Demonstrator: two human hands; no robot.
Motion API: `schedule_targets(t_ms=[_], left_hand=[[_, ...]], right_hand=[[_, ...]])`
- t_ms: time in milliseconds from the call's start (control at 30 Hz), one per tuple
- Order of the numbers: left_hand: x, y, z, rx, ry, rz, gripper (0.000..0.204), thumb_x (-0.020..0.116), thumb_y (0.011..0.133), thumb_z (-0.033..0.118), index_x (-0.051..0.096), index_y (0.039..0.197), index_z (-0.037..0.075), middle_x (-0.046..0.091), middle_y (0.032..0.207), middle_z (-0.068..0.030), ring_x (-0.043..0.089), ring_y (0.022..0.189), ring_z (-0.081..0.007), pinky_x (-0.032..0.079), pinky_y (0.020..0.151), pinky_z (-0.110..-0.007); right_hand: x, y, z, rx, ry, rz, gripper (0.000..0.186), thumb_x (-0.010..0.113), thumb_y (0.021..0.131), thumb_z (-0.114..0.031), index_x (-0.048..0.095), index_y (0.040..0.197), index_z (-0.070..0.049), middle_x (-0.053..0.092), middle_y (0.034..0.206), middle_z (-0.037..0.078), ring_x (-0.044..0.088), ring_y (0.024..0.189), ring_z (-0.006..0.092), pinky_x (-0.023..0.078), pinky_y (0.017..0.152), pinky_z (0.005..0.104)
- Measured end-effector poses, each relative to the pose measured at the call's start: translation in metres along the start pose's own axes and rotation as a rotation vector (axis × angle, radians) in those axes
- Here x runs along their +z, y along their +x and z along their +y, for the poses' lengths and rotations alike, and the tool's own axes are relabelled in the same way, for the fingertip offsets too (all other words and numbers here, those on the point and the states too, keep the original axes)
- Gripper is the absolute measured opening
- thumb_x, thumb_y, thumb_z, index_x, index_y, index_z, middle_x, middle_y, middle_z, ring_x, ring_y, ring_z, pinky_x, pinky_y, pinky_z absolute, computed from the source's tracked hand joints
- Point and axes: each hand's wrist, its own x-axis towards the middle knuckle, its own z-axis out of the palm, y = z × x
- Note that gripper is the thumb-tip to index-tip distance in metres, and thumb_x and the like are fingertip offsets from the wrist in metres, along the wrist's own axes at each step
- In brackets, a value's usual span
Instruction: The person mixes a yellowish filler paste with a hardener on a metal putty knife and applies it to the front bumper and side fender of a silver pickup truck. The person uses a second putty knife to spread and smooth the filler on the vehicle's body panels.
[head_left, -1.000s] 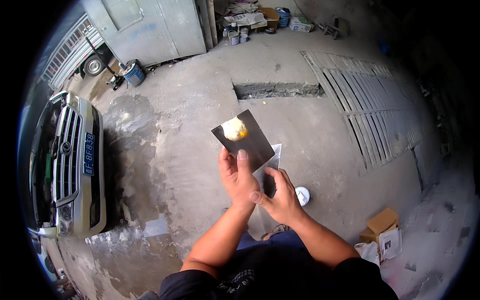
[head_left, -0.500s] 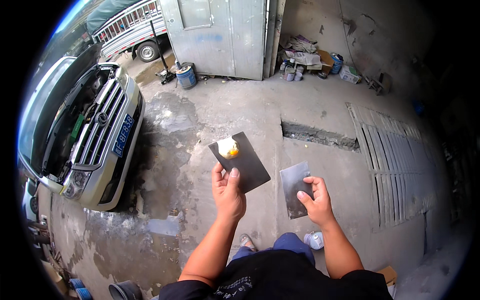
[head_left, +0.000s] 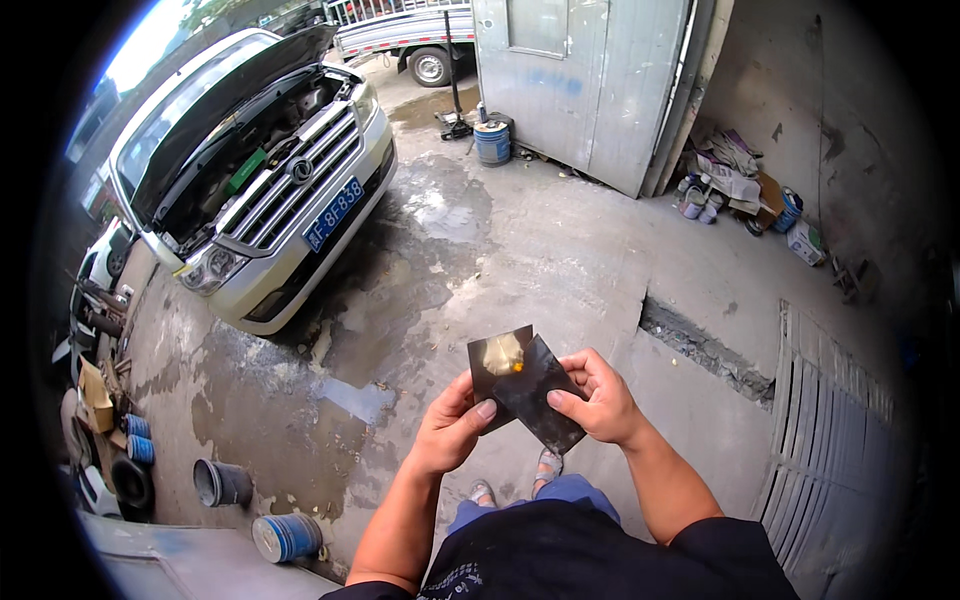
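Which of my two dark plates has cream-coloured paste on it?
The left plate, in your left hand, bears cream paste; the right plate, in your right hand, shows none.

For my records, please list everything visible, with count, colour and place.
Pasted plate: one, dark, centre
Paste: one patch, cream and orange, on it
Other plate: one, dark, centre
Van: one, pale, upper left
Car: one, white, far left
Truck: one, white, top
Jack: one, black, top
Door: one, grey, top
Buckets: at least five, blue, near door, upper right, lower left
Pail: one, grey, lower left
Clutter: uncounted, mixed, far left, upper right
Trench: one, grey, right
Slatted cover: one, grey, lower right
Shirt: one, black, bottom
Shoes: two, grey, below plates
Left grip: one, on pasted plate
Right grip: one, on other plate
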Motion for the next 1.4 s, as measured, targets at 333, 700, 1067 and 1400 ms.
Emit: schedule_targets(t_ms=[333,700,1067,1400], left_hand=[[-0.026,-0.075,0.053,-0.313,1.042,0.097,0.044,0.057,0.091,0.002,0.049,0.134,0.005,0.065,0.110,-0.0082,0.061,0.102,-0.0208,0.046,0.092,-0.031],[-0.082,-0.178,0.077,-0.039,0.033,0.420,0.041,0.059,0.090,0.001,0.050,0.130,0.000,0.063,0.117,-0.0094,0.059,0.106,-0.0157,0.047,0.093,-0.032],[-0.076,-0.184,0.086,0.140,-0.025,0.716,0.062,0.042,0.084,-0.011,0.035,0.144,0.003,0.053,0.127,-0.0086,0.052,0.115,-0.0143,0.041,0.099,-0.029],[-0.099,-0.204,0.116,0.041,-0.097,0.640,0.067,0.044,0.078,-0.011,0.036,0.143,0.004,0.057,0.123,-0.0093,0.056,0.112,-0.0169,0.043,0.099,-0.033]], right_hand=[[0.057,0.053,-0.040,-0.136,0.032,-0.382,0.041,0.062,0.087,0.000,0.047,0.125,0.002,0.061,0.113,0.012,0.059,0.103,0.0150,0.048,0.091,0.0320],[0.164,0.059,-0.027,-0.452,-0.559,-0.779,0.054,0.053,0.069,0.012,0.064,0.118,-0.011,0.055,0.121,0.012,0.052,0.113,0.0296,0.045,0.094,0.0373],[0.249,0.024,0.023,-0.706,-1.059,-0.302,0.042,0.062,0.074,-0.002,0.065,0.115,-0.009,0.059,0.115,0.014,0.055,0.103,0.0337,0.046,0.089,0.0406],[0.257,0.037,-0.016,-0.839,-0.966,-0.386,0.048,0.059,0.070,0.005,0.064,0.115,-0.010,0.059,0.115,0.013,0.055,0.101,0.0334,0.047,0.089,0.0405]])
